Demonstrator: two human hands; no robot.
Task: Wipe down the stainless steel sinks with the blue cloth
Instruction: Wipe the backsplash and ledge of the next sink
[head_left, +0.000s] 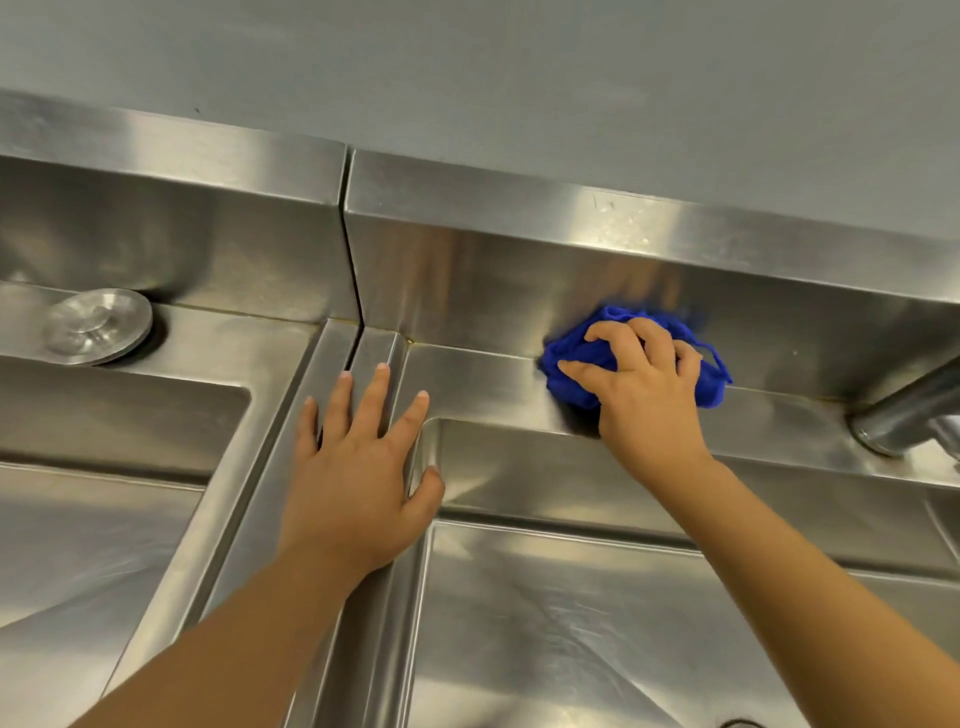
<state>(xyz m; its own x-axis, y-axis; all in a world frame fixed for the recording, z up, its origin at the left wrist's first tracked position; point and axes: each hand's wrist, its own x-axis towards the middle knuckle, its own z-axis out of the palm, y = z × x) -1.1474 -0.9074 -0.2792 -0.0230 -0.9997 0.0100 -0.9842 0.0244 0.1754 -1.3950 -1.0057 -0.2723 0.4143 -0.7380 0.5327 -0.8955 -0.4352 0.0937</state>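
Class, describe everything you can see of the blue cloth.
The blue cloth is vivid blue fabric, bunched into a crumpled wad. It lies on the right sink's rear ledge, against the back wall. The right hand grips it from above, fingers curled over it; a thin edge loops out rightward.

Left hand (358, 467) lies on the rims between left sink (93, 545) and right sink (571, 623). Cloth (569, 389), under right hand (649, 384), sits on the right sink's far ledge; lid (97, 326) on the left's; tap (904, 415) far right.
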